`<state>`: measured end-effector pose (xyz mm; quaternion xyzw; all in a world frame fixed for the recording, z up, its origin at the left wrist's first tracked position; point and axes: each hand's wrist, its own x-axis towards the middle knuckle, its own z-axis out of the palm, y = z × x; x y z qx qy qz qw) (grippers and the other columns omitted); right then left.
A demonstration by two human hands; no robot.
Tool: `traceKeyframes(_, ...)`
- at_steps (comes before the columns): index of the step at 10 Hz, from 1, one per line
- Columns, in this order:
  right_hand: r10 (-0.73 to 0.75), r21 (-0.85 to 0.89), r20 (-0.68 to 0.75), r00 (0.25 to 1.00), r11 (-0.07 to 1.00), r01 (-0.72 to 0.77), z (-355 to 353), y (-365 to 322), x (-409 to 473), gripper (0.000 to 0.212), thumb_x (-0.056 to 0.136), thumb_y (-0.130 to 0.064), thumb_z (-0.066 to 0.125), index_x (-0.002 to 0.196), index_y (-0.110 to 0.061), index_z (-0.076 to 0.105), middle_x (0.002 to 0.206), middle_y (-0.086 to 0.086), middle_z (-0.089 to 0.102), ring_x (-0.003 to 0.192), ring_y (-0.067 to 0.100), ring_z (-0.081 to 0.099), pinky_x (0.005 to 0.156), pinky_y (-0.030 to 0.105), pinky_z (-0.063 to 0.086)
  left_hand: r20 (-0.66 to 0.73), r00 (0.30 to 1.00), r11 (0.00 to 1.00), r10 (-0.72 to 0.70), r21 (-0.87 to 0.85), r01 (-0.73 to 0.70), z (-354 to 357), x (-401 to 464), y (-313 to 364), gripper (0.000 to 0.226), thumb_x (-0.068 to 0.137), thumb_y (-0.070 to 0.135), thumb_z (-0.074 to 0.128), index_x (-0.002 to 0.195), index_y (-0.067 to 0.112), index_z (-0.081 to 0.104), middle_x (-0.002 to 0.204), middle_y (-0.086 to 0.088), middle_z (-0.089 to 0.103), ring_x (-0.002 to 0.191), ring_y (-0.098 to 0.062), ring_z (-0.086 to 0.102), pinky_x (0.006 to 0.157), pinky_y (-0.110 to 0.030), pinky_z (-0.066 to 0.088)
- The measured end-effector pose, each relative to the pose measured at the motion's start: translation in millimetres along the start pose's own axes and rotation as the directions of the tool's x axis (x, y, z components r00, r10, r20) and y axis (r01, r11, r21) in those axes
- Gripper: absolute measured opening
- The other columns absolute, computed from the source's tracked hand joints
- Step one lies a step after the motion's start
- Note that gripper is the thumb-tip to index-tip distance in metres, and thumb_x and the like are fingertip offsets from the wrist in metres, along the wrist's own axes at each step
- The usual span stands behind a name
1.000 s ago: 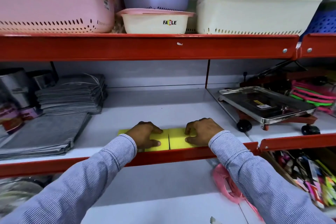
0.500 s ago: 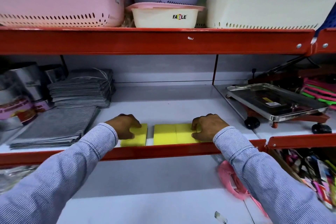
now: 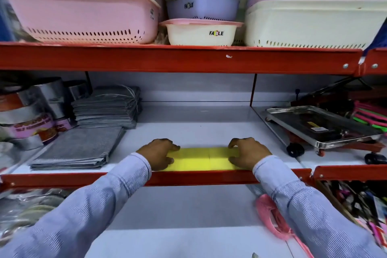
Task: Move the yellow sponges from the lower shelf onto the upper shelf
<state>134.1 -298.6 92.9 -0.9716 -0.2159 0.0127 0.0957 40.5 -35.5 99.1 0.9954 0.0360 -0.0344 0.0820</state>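
A row of yellow sponges [image 3: 201, 159] lies flat on the white middle shelf [image 3: 199, 125], just behind its red front rail. My left hand [image 3: 160, 153] presses on the row's left end, fingers curled over the sponge. At the right end my right hand [image 3: 248, 152] does the same. The sponges sit edge to edge with no gap between them. Below the rail, the lower shelf [image 3: 184, 226] shows bare white board between my sleeves.
Grey folded cloths [image 3: 81, 148] and a taller stack [image 3: 106, 107] lie left of the sponges, with foil rolls [image 3: 31, 115] beyond. A steel tray on wheels [image 3: 322, 128] stands to the right. Plastic baskets [image 3: 83, 12] fill the top shelf. A pink object [image 3: 270, 220] lies below right.
Half a second ago a gap separated the left sponge from the others; my left hand has slid it right, closing the row. The camera has tilted slightly up.
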Motion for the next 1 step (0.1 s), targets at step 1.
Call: traceKeyframes(1,-0.117,-0.006,-0.406,0.906,0.992,0.126,-17.2,-11.9,-21.9,0.031,0.085,-0.036,0.061,0.116,-0.033,0.060,0.121,-0.003,0.068,0.110,0.025,0.064,0.089,0.038,0.053,-0.334,0.939,0.996,0.077,0.073,-0.055,-14.4,-24.0,18.7,0.049,0.096,0.038,0.057,0.144,0.030,0.050,0.154,0.006,0.046,0.141,-0.022,0.044,0.112,-0.040,0.044)
